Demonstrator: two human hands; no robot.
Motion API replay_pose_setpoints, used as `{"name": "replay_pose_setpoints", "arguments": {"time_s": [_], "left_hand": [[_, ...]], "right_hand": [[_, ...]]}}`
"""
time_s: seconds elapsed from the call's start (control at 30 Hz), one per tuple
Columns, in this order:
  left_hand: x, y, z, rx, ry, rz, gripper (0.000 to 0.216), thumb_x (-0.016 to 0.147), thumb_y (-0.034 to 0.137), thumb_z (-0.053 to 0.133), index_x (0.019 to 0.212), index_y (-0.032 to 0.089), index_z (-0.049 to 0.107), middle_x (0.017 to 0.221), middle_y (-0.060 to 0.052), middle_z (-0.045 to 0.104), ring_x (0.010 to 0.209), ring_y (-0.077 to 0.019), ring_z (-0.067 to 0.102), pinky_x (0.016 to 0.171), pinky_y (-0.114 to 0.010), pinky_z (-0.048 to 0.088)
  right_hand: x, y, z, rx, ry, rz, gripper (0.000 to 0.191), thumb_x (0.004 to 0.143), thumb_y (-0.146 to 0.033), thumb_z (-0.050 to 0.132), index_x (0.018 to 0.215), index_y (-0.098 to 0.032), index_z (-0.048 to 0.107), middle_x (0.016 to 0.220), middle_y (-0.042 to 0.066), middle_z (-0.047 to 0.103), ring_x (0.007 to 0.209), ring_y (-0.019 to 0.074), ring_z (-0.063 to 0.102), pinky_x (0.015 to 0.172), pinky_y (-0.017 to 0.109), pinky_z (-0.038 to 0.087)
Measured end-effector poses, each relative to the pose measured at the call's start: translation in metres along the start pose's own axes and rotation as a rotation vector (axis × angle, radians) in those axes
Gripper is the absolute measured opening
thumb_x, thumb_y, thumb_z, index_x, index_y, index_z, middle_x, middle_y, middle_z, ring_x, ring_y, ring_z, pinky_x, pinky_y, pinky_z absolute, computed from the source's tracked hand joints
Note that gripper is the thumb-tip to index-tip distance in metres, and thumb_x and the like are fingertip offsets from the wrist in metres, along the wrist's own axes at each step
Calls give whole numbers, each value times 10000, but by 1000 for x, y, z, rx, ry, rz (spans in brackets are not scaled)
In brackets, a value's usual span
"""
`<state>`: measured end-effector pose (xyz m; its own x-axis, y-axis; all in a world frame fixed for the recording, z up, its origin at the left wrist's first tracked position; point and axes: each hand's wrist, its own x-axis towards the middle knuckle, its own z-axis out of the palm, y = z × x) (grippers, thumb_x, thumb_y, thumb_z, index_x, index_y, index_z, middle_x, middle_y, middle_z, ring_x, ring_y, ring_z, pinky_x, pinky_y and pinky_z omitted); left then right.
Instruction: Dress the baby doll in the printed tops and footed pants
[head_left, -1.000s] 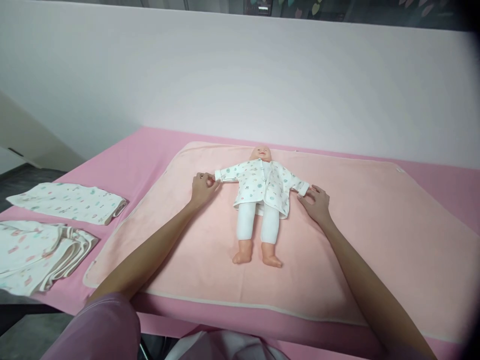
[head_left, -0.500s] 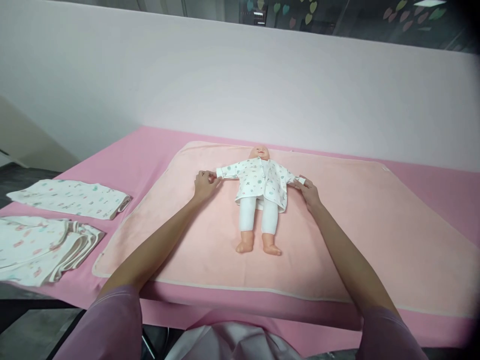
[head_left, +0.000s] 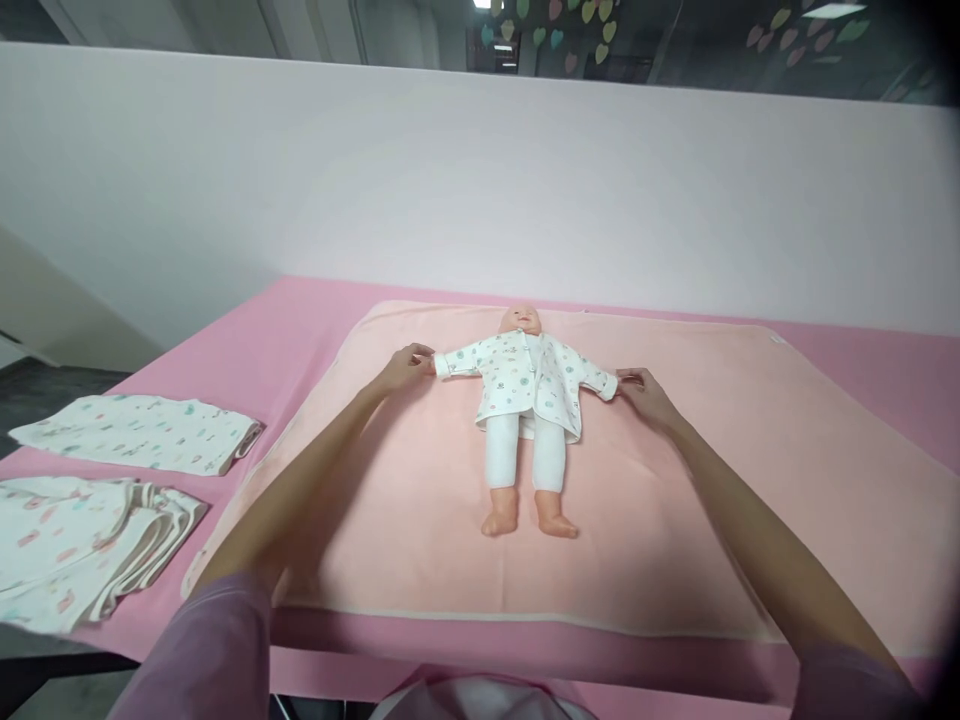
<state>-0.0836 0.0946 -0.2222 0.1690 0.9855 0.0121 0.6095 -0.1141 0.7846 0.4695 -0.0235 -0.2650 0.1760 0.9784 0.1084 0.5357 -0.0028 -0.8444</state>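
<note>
Cloths (head_left: 135,432), two of them folded, lie well left of the doll (head_left: 503,445): a green-printed one about level with its legs, a red-printed one about level with its feet. The pink table (head_left: 255,340) shows around them, and its far left corner sits beyond and left of the doll's head. Next comes the left edge of the peach blanket (head_left: 420,500), with a broad stretch of it up to the doll's side. The left hand (head_left: 406,370) is at the end of the doll's near arm, fingers bent down beside the cuff; I cannot tell whether they clamp on anything. The doll lies face up on the blanket between both hands, in a printed jacket (head_left: 530,372), head close to the far edge, more room beyond its feet. At the doll's other cuff is the right hand (head_left: 646,395), fingertips close together; a grip cannot be made out. Half a second ago that cuff was lifted and drawn in; now it lies lower, the arm stretched outward. Right of the doll the blanket runs wide, its far corner bearing a label (head_left: 776,338) too small to read. Behind the doll rises a white wall (head_left: 480,190).
</note>
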Motion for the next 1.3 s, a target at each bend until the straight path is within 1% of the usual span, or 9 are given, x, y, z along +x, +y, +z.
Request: {"name": "replay_pose_setpoints", "arguments": {"time_s": [0.1, 0.23, 0.4, 0.63, 0.77, 0.97, 1.13, 1.2, 1.3], "left_hand": [[30, 9, -22, 78, -242, 63, 451, 743, 440, 720, 1139, 228, 755, 1070, -64, 782, 913, -226, 724, 780, -308, 572], [53, 13, -31, 209, -438, 128, 535, 705, 449, 736, 1206, 268, 785, 1143, -64, 788, 889, -213, 725, 720, -273, 558], [55, 5, -15, 200, -357, 188, 471, 732, 448, 682, 1144, 249, 788, 1066, -56, 782, 841, -205, 693, 680, -271, 531], [45, -4, -14, 178, -233, 323, 374, 848, 427, 563, 1110, 234, 748, 1007, -34, 788, 823, -185, 660, 764, -284, 517], [49, 1, -14, 289, -249, 324, 411, 845, 391, 568, 1186, 266, 759, 960, -21, 787, 787, -193, 660, 754, -290, 508], [56, 9, -11, 342, -326, 390, 445, 821, 325, 590, 1211, 311, 803, 1245, -43, 789, 1066, -268, 720, 905, -333, 536], [45, 12, -33, 457, -319, 310, 461, 885, 448, 628, 1304, 333, 781, 1330, -78, 752, 1304, -338, 638, 1051, -392, 505], [37, 18, -32, 476, -307, 295, 554, 951, 546, 576, 1428, 298, 712, 1444, -100, 698, 1372, -346, 601, 1101, -404, 478], [29, 29, -6, 496, -318, 403, 787, 946, 707, 591, 1594, 264, 550, 1550, -133, 620, 1419, -374, 562, 1139, -429, 442]], "right_hand": [[24, -10, -7, -55, -151, -18, 634, 896, -553, 724, 1443, -248, 620, 1469, 154, 682, 1207, 308, 710, 1048, 509, 593], [53, -26, -19, -157, -419, -59, 443, 911, -506, 706, 1287, -281, 773, 1318, 86, 778, 1123, 309, 742, 990, 463, 610], [74, -33, -22, -306, -534, -124, 363, 914, -473, 653, 1175, -286, 823, 1175, 50, 813, 1010, 290, 753, 918, 427, 608], [75, -31, -36, -530, -347, -356, 264, 888, -362, 615, 1065, -234, 762, 1182, 146, 723, 1125, 349, 641, 974, 478, 536], [72, -27, -37, -696, -277, -500, 262, 940, -318, 534, 1106, -257, 727, 1176, 136, 717, 1123, 327, 644, 871, 438, 548], [73, -23, -11, -383, -251, -313, 302, 921, -302, 551, 1147, -261, 748, 1203, 75, 761, 1064, 278, 707, 958, 440, 575], [67, -24, -48, -391, -460, -139, 430, 966, -412, 591, 1370, -344, 723, 1437, 42, 717, 1266, 348, 692, 1037, 501, 576], [59, -36, -54, -454, -452, -145, 494, 977, -474, 602, 1450, -354, 683, 1509, 54, 673, 1333, 397, 654, 1039, 531, 570], [42, -64, -26, -459, -496, -314, 666, 924, -559, 697, 1547, -347, 598, 1529, 63, 656, 1347, 426, 632, 1043, 509, 559]]}}
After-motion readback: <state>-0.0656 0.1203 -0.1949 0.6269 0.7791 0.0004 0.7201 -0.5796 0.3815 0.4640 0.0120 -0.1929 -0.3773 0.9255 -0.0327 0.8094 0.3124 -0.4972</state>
